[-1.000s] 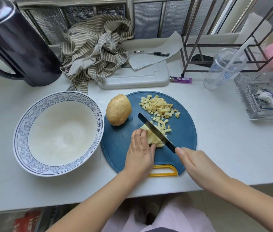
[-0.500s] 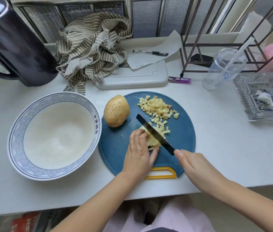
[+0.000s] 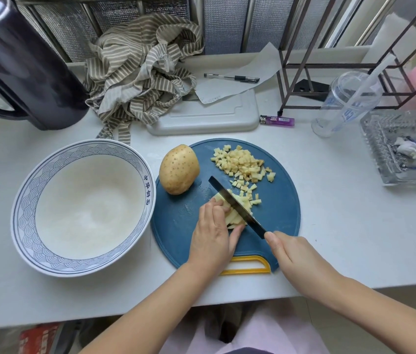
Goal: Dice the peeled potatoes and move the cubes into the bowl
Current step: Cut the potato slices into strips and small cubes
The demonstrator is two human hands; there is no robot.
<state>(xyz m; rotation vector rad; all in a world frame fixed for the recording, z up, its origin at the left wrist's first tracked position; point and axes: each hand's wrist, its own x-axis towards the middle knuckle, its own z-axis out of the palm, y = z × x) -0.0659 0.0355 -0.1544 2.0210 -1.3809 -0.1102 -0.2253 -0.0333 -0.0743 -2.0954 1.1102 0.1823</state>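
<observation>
Desk [image 3: 329, 213], open: stretch btwn board [image 3: 278, 213] & glass dish [image 3: 366, 139], toward right edge; near-edge strip in front of bowl [image 3: 27, 215]. Blocks: potato [image 3: 179, 169] on board's left rim, btwn cubes [image 3: 242, 162] & bowl; jug [image 3: 23, 72] far-left corner; cloth [image 3: 138, 72], tray [image 3: 214, 118], cup [image 3: 342, 103] along back; rack [image 3: 303, 106] back right.

A white worktop [image 3: 355, 226] below a screened window, in daylight.

The worktop spans the whole view, and its near edge runs straight across. Below that edge, at the right, pale floor [image 3: 406, 300] shows. Along the far edge lies a pale sill [image 3: 227, 60], and above it metal-framed mesh panels [image 3: 223, 24] stand side by side. Near the far right corner stands a dark rack [image 3: 301, 107] of thin metal bars. The light is soft and even, and the shadows on the worktop are faint.
</observation>
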